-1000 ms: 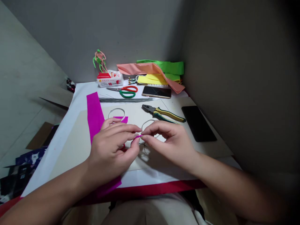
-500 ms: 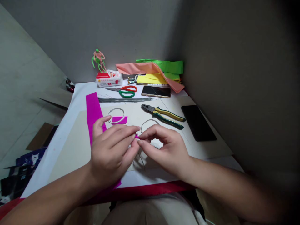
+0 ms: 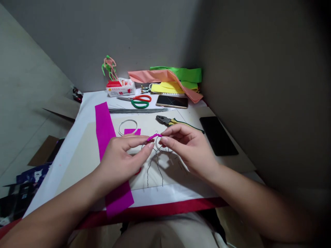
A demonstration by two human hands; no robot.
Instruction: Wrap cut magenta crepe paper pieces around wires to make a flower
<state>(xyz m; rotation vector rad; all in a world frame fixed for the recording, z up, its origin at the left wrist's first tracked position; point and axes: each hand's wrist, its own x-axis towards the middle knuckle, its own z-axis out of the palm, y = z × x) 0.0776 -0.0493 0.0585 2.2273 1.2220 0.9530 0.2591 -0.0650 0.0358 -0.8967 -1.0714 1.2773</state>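
Note:
My left hand (image 3: 124,158) and my right hand (image 3: 188,148) pinch a thin wire wrapped in magenta paper (image 3: 154,137) between their fingertips, above the pale board (image 3: 85,162). Bare wire strands (image 3: 155,168) hang down from it, and a wire hoop (image 3: 162,147) lies just beneath. Under my left hand runs a long magenta paper strip (image 3: 104,131), and its lower end shows below that wrist. Beyond my fingers lie another wire ring (image 3: 128,127) and a small magenta paper piece (image 3: 132,131). Combination pliers (image 3: 165,120) are partly hidden behind my right hand.
Red-handled and green-handled scissors (image 3: 137,101), a wire bundle (image 3: 137,110), a phone (image 3: 172,101) and a black tablet (image 3: 218,136) lie on the white-covered table (image 3: 85,103). Folded crepe paper (image 3: 165,76) and a wire figure (image 3: 110,67) stand at the back, against grey walls.
My hands have risen and moved farther from me, showing more of the magenta-wrapped wire. The hanging strands now show fully, and my right hand covers more of the pliers.

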